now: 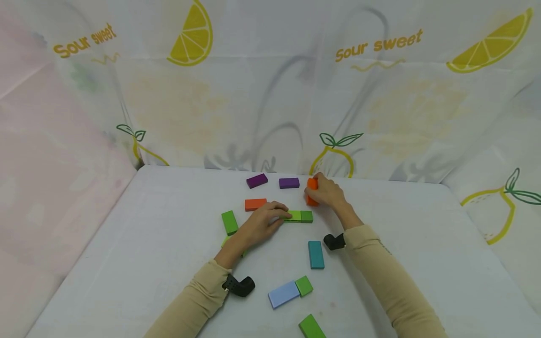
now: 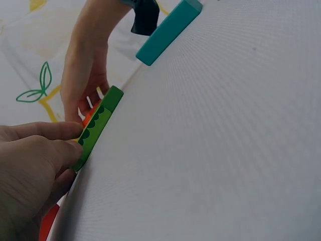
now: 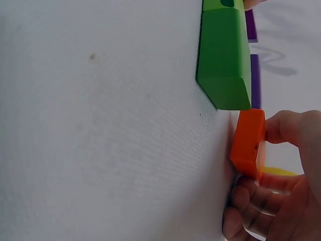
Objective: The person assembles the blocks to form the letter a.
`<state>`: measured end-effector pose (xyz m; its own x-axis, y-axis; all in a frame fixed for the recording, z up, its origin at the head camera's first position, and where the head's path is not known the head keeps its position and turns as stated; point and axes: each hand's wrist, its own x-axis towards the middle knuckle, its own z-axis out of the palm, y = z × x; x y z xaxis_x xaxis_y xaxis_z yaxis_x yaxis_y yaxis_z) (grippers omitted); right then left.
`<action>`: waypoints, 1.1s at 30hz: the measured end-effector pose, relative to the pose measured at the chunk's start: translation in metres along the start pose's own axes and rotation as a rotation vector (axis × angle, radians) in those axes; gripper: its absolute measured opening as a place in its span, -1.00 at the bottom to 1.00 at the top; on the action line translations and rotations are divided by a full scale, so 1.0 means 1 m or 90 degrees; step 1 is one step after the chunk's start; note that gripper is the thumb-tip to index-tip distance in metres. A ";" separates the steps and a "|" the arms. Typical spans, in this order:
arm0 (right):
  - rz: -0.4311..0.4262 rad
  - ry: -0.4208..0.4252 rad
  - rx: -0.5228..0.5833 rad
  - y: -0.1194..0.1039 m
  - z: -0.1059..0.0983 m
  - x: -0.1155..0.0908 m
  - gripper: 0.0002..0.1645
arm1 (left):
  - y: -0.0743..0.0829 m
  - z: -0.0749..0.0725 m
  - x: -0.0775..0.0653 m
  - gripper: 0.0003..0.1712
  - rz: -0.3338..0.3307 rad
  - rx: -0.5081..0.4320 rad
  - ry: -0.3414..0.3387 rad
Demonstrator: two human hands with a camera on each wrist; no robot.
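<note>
Near the middle of the table, my left hand (image 1: 263, 222) pinches the near-left end of a green block (image 1: 294, 216) between thumb and index finger. In the left wrist view this green block (image 2: 100, 125) has a darker green end and a scalloped dark pattern along its side. Further back and to the right, my right hand (image 1: 329, 191) grips an orange block (image 1: 312, 192) by its sides. The right wrist view shows thumb and fingers on opposite sides of the orange block (image 3: 248, 142), just past the green block's dark end (image 3: 224, 60).
Two purple blocks (image 1: 289, 183) lie at the back edge. A red-orange block (image 1: 255, 204) and a green block (image 1: 229, 222) are left of centre, another partly under my left arm. Nearer are a teal block (image 1: 316, 255), a light blue block (image 1: 283, 295) touching a green one, and a green block (image 1: 312, 326).
</note>
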<state>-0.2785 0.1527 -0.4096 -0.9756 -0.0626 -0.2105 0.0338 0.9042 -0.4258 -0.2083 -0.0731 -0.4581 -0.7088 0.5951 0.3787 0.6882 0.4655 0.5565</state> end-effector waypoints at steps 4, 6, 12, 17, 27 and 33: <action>-0.012 -0.003 -0.001 -0.001 0.001 0.000 -0.28 | 0.000 -0.001 0.000 -0.77 0.003 -0.002 0.004; -0.019 -0.003 0.000 -0.002 0.002 0.000 -0.28 | 0.000 -0.001 0.001 -0.77 0.004 -0.004 0.006; -0.027 -0.009 0.005 -0.004 0.004 -0.001 -0.27 | 0.001 -0.002 0.000 -0.77 0.011 -0.009 0.012; -0.029 -0.005 0.001 -0.004 0.006 -0.003 -0.29 | 0.001 -0.001 0.000 -0.78 0.015 -0.011 0.012; -0.050 0.002 -0.003 -0.010 0.007 -0.010 -0.29 | 0.002 -0.002 0.001 -0.77 0.011 -0.005 0.011; -0.052 -0.005 -0.012 -0.011 0.009 -0.011 -0.29 | 0.003 -0.002 0.000 -0.78 0.002 -0.008 0.002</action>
<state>-0.2659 0.1395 -0.4103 -0.9731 -0.1397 -0.1833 -0.0496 0.9036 -0.4254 -0.2070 -0.0731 -0.4549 -0.7068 0.5946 0.3834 0.6889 0.4550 0.5643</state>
